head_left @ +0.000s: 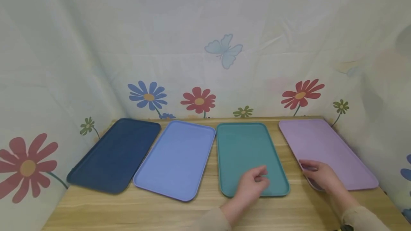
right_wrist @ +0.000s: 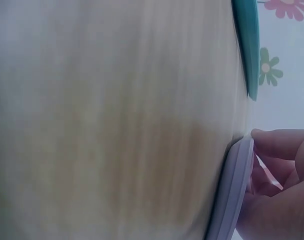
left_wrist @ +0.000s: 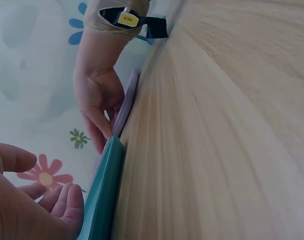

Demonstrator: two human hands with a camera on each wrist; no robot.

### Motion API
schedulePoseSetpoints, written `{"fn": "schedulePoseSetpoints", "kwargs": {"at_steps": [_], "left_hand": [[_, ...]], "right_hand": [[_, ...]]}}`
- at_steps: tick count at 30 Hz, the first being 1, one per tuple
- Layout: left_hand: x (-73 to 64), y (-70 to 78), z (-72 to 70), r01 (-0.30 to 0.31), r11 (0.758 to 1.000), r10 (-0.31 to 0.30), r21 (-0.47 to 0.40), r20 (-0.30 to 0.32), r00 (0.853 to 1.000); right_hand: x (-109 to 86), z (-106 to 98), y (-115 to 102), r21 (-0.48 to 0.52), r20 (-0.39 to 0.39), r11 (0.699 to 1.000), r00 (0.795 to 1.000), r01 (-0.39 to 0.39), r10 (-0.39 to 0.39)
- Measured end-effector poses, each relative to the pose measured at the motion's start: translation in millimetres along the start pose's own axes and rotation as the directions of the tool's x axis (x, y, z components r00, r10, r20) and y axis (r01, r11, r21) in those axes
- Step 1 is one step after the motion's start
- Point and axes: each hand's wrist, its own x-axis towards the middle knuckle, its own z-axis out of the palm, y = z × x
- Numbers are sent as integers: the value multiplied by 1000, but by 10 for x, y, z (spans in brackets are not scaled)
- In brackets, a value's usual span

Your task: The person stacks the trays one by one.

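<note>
Over the front part of a teal tray (head_left: 244, 145), my left hand (head_left: 252, 184) hovers with fingers loosely bent and nothing between them. The left wrist view has this hand (left_wrist: 37, 210) beside the tray's raised rim (left_wrist: 104, 185). At the left edge of a light purple tray (head_left: 324, 145), my right hand (head_left: 322, 175) reaches down with its fingertips on the rim. In the right wrist view, a fingertip (right_wrist: 262, 136) touches the corner of the purple rim (right_wrist: 232, 190), while the other fingers bend behind it. The purple tray lies flat on the wooden table.
Left of the teal tray lie a periwinkle blue tray (head_left: 176, 159) and a dark navy tray (head_left: 115, 156), both flat on the wooden table (head_left: 154, 213). A white flower-print cloth (head_left: 179, 20) hangs behind the table and along its sides.
</note>
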Motion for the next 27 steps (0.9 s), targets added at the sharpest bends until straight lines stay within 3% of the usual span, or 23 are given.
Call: {"fn": "schedulePoseSetpoints", "kwargs": {"at_steps": [17, 27], "left_hand": [[-3, 17, 295, 42, 997, -40, -64, 40, 998], [-33, 24, 506, 66, 986, -57, -150, 62, 996]], "right_hand": [[-117, 85, -136, -16, 28, 1000, 1000, 15, -14], [-188, 137, -176, -24, 29, 999, 999, 39, -39]]}}
